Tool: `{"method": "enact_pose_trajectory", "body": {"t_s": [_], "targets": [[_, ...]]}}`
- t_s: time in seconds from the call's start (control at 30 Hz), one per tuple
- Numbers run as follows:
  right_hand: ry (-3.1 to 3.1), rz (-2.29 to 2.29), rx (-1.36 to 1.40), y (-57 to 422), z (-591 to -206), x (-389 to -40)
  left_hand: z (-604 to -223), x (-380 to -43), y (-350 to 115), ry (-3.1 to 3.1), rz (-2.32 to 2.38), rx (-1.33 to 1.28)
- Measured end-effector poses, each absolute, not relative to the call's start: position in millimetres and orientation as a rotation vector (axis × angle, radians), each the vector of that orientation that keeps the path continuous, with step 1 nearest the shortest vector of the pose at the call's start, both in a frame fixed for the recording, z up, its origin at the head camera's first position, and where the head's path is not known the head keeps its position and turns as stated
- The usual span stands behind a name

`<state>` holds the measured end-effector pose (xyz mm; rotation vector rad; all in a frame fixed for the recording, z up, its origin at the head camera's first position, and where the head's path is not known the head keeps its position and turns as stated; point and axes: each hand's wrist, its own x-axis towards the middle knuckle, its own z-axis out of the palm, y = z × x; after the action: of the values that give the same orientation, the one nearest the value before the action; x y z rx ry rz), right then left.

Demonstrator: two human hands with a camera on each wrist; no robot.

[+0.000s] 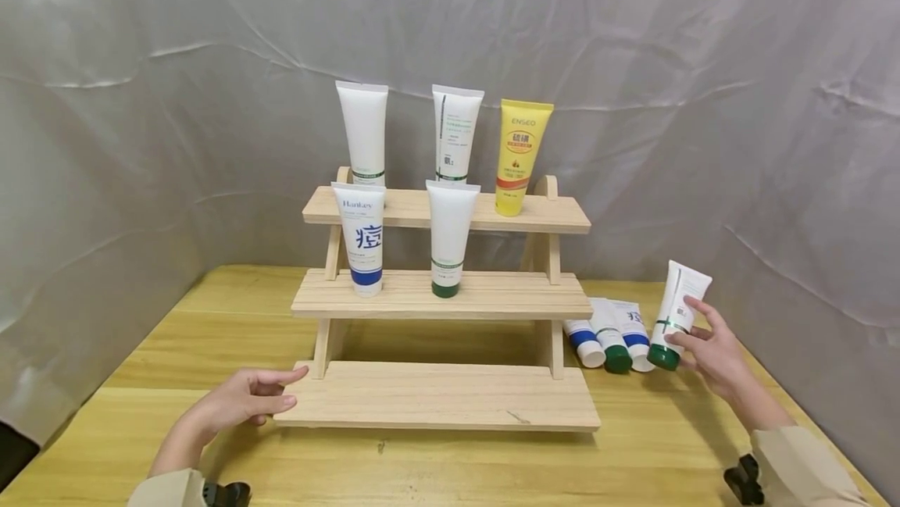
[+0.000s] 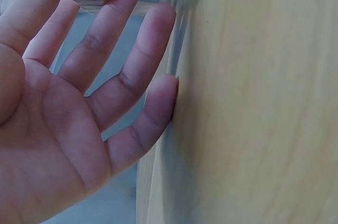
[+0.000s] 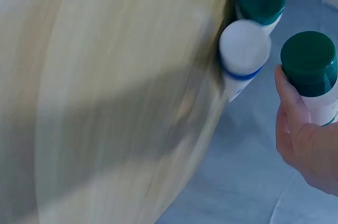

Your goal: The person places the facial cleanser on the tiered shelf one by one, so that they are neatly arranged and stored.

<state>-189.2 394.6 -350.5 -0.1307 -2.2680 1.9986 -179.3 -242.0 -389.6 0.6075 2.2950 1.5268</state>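
Green-capped tube held aslant at the stand's 3 o'clock

The right hand [image 1: 719, 360] grips a white tube [image 1: 676, 308], digits bent only to the tube's width, at 3 o'clock of the wooden stand [image 1: 443, 305]. The tube's long axis slants: green cap [image 1: 663, 357] low toward 7 o'clock, crimped end [image 1: 691, 269] high toward 1 o'clock, printed face showing in the head view. Just beside it, at 9 o'clock, are three lying tubes [image 1: 610, 335]. The left hand [image 1: 235, 401], at the stand's 8 o'clock, is loosely spread, touching the end of the bottom shelf [image 1: 436, 394] without clasping it. The right wrist view shows the cap's flat round end, hidden in the head view; the left wrist view shows the palm [image 2: 53, 139], which the head view does not
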Motion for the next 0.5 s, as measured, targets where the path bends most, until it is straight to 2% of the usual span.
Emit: {"method": "enact_pose_trajectory", "body": {"t_s": [0.1, 0.3, 0.37, 0.5], "targets": [[-2.226, 1.961, -0.121, 405, -363, -201, -389, -179, -242, 2.295, 1.531, 0.606], [-2.089, 1.985, -0.044, 453, -418, -241, -389, -179, -242, 2.288, 1.528, 0.621], [-2.064, 1.985, -0.01, 445, -413, -238, -389, -179, -242, 2.29, 1.527, 0.617], [-2.01, 1.992, 0.027, 397, -370, -208, -389, -179, -241, 2.289, 1.529, 0.603]]}}
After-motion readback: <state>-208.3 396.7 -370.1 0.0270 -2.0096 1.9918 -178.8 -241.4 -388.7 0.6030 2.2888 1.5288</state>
